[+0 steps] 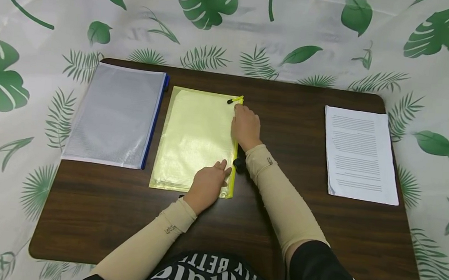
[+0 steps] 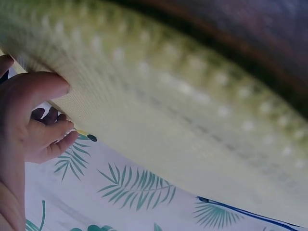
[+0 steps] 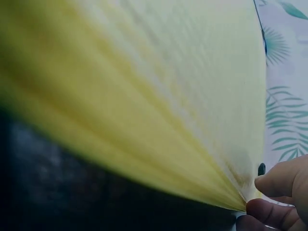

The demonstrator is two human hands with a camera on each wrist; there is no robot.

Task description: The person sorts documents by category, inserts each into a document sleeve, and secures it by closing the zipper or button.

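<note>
A yellow mesh zip pouch (image 1: 192,132) lies flat at the middle of the table, its zip edge on the right and a dark-tipped zip pull (image 1: 235,100) at the top right corner. My right hand (image 1: 247,126) is at the upper part of that edge; in the right wrist view its thumb (image 3: 281,179) and forefinger pinch the edge just beside the pull. Lower down, my left hand (image 1: 209,181) rests on the pouch near the right edge with its fingers fairly straight. In the left wrist view its thumb (image 2: 43,91) lies over the mesh.
A clear mesh zip pouch (image 1: 117,116) with a blue edge lies to the left. On the right is a stack of printed paper (image 1: 361,155). The brown table (image 1: 292,115) stands against a leaf-patterned cloth (image 1: 259,35).
</note>
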